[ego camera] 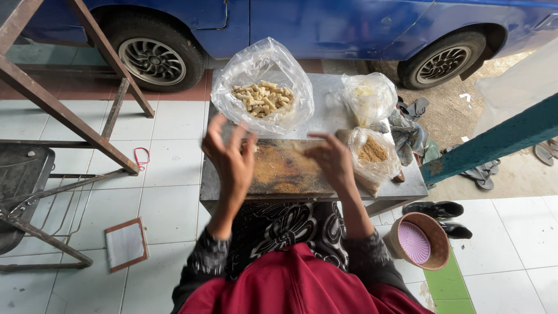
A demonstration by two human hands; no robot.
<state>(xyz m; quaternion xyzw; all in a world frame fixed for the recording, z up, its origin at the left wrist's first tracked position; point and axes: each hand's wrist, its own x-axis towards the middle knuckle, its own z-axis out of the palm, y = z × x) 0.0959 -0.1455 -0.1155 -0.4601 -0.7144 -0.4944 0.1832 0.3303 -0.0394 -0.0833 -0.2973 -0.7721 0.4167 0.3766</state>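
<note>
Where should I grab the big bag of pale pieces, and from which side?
Judging by its pose, take the big bag by the loose plastic at its open rim, nearest the left hand, coming from above on the person's side. The mouth gapes upward and the pieces sit low in the middle, so a grip lower down would likely squash them or tip the bag.

Both hands [229, 152] [328, 158] raised, seemingly empty

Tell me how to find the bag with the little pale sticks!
Start at the small grey metal table beside the blue car. Three clear plastic bags sit there; the biggest one, farthest left above the left hand, alone holds pale finger-shaped pieces, not powder.
</note>
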